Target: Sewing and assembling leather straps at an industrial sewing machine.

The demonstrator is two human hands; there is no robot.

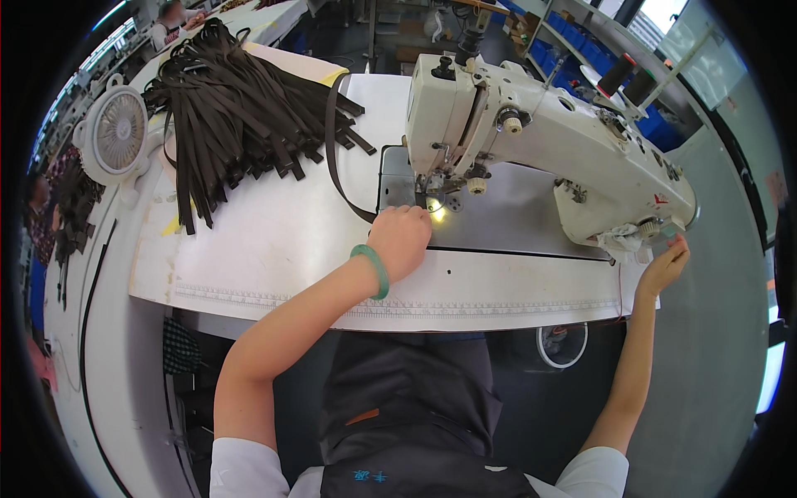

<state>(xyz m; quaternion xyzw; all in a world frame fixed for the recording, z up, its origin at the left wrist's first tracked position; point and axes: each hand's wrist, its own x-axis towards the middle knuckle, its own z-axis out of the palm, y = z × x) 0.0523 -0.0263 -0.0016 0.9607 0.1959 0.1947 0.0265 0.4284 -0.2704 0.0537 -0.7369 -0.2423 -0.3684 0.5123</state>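
My left hand [402,241], with a green bangle [374,270] on its wrist, is closed on a dark brown strap [334,158] close to the needle of the white sewing machine [531,137]. The strap loops up and back from my fingers; its end under the presser foot is hidden. A small lamp lights the spot beside the needle. At the machine's right end, my right hand [664,267] reaches up with bent fingers against the underside near the handwheel end. What its fingertips grip there is hidden. A white cloth wad [619,241] is next to it.
A big heap of dark brown straps [241,108] lies at the back left of the white table [266,257]. A white fan [116,137] stands left of it. A ruler strip [465,309] runs along the front edge. Thread spools [616,75] stand behind the machine.
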